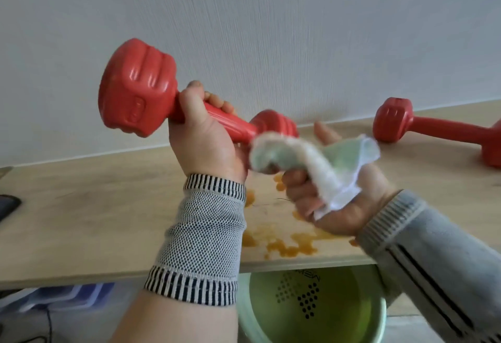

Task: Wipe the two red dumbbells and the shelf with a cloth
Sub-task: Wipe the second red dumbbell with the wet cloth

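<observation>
My left hand (202, 136) grips the handle of a red dumbbell (138, 88) and holds it up above the wooden shelf (89, 207), big end to the upper left. My right hand (333, 199) holds a white and pale green cloth (306, 158), whose blurred end lies against the dumbbell's far, smaller-looking head. A second red dumbbell (431, 128) lies on the shelf at the right, close to the wall. Orange stains (287, 245) spread over the shelf beneath my hands.
A white wall rises behind the shelf. Below the shelf's front edge sits a green basin (311, 310) with a perforated pattern. Blue plastic items (62, 296) lie under the shelf at the left, and a dark object (8, 204) sits at the left edge.
</observation>
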